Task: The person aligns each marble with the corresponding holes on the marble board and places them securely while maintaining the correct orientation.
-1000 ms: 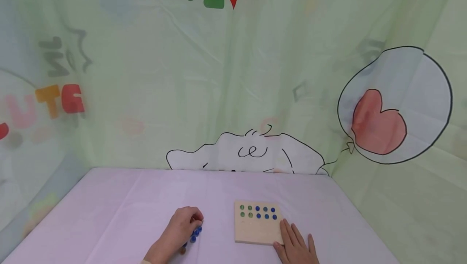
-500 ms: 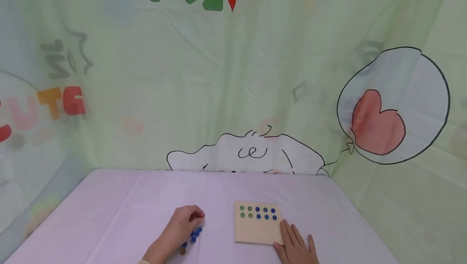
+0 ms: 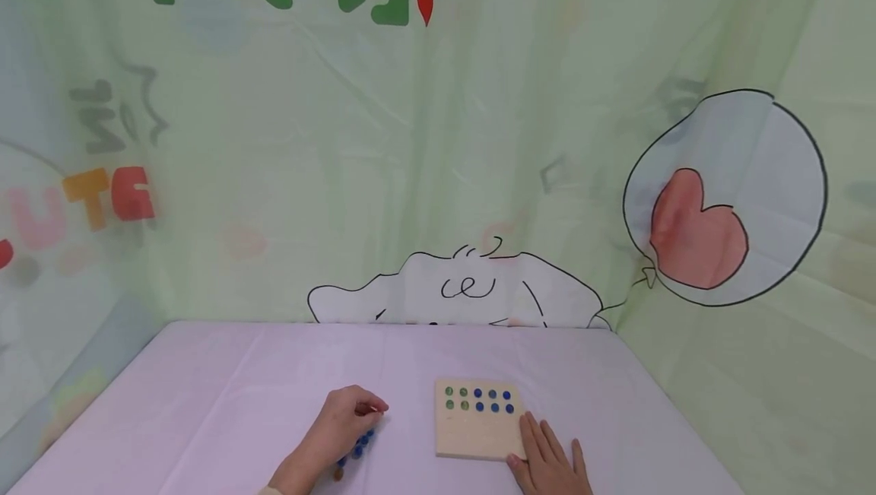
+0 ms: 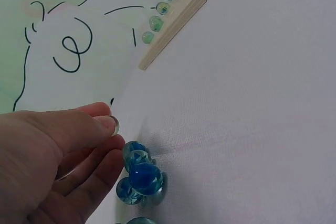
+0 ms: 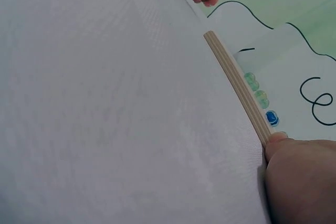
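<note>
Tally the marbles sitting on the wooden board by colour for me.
Green marbles: 4
Blue marbles: 6
Total on the wooden board: 10

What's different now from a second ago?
The left hand has edged slightly right, toward the wooden board. It pinches a glassy marble; the earlier pictures don't show when that was picked up. The head view shifted a little too. Unchanged: the right hand at the board's edge, and the ten marbles on it.
</note>
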`<state>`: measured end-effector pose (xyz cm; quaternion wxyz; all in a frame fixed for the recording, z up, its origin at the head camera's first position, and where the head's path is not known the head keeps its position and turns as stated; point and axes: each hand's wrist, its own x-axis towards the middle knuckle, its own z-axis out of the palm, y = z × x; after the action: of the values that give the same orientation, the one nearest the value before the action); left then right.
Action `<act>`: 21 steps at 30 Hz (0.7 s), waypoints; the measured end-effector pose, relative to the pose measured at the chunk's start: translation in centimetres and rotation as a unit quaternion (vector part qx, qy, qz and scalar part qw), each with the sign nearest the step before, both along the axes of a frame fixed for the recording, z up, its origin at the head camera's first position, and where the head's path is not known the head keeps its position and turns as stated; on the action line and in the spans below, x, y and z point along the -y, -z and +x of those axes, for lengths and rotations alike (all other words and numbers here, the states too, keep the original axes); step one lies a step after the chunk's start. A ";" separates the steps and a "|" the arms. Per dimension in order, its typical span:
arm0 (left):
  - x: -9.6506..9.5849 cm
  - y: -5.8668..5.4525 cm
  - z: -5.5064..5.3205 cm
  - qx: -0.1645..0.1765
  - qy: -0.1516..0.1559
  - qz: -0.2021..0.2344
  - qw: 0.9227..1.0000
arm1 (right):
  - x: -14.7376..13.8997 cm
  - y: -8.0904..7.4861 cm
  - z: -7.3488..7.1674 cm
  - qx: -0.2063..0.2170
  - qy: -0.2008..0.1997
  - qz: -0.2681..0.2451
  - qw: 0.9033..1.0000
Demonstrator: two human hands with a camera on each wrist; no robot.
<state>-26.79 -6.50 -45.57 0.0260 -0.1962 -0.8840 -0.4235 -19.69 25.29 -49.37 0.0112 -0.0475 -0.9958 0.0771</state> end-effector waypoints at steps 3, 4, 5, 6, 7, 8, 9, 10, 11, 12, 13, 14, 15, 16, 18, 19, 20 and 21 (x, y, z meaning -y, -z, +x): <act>-0.1 0.1 -0.1 0.001 -0.002 0.010 1.000 | 0.0 -0.1 0.1 0.002 0.002 -0.001 1.000; -0.2 0.1 -0.1 0.002 -0.002 0.012 1.000 | 0.0 -0.1 0.1 0.002 0.002 -0.001 1.000; -0.3 0.1 -0.1 0.002 -0.002 0.015 1.000 | 0.0 -0.1 0.2 0.002 0.002 0.000 1.000; -0.4 0.1 -0.1 0.003 -0.004 0.016 1.000 | -0.1 -0.1 0.2 0.002 0.001 0.000 1.000; -0.5 0.1 -0.1 0.006 -0.005 0.018 1.000 | -0.1 -0.1 0.2 0.001 0.001 0.000 1.000; -0.6 0.1 -0.1 0.009 -0.006 0.021 1.000 | -0.1 0.0 0.2 0.000 0.000 -0.001 1.000; -0.7 0.0 -0.2 0.012 -0.006 0.026 1.000 | -0.1 0.0 0.2 -0.002 -0.001 -0.002 1.000; -0.8 0.0 -0.2 0.015 -0.005 0.033 0.999 | -0.1 0.1 0.2 -0.004 -0.003 -0.002 1.000; -1.0 0.0 -0.2 0.017 -0.004 0.040 0.999 | -0.2 0.1 0.2 -0.007 -0.005 -0.002 1.000; -1.1 -0.1 -0.2 0.021 -0.002 0.048 0.999 | -0.2 0.1 0.2 -0.008 -0.006 -0.002 1.000; -1.3 -0.1 -0.1 0.024 0.000 0.057 0.998 | -0.2 0.1 0.2 -0.010 -0.006 -0.001 1.000; -1.5 -0.2 -0.1 0.023 0.004 0.067 0.997 | -0.2 0.1 0.2 -0.012 -0.006 0.000 1.000; -1.7 -0.2 -0.1 0.024 0.007 0.075 0.997 | -0.1 0.1 0.2 -0.013 -0.006 0.002 1.000; -1.9 -0.3 -0.1 0.025 0.009 0.082 0.996 | -0.1 0.1 0.2 -0.015 -0.007 0.003 1.000; -2.4 -0.4 -0.1 0.029 0.009 0.091 0.995 | 0.0 0.0 0.2 -0.018 -0.007 0.001 1.000; -2.6 -0.5 -0.1 0.031 0.008 0.094 0.995 | 0.0 0.0 0.2 -0.019 -0.008 0.001 1.000; -2.9 -0.6 -0.1 0.034 0.008 0.097 0.995 | 0.0 -0.1 0.2 -0.020 -0.008 0.001 1.000; -3.1 -0.6 -0.2 0.037 0.007 0.097 0.995 | 0.1 -0.1 0.2 -0.020 -0.008 0.000 1.000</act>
<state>-26.97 -3.39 -44.96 0.0091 -0.1831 -0.8375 -0.5148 -19.48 25.21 -49.30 0.0301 -0.0384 -0.9958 0.0779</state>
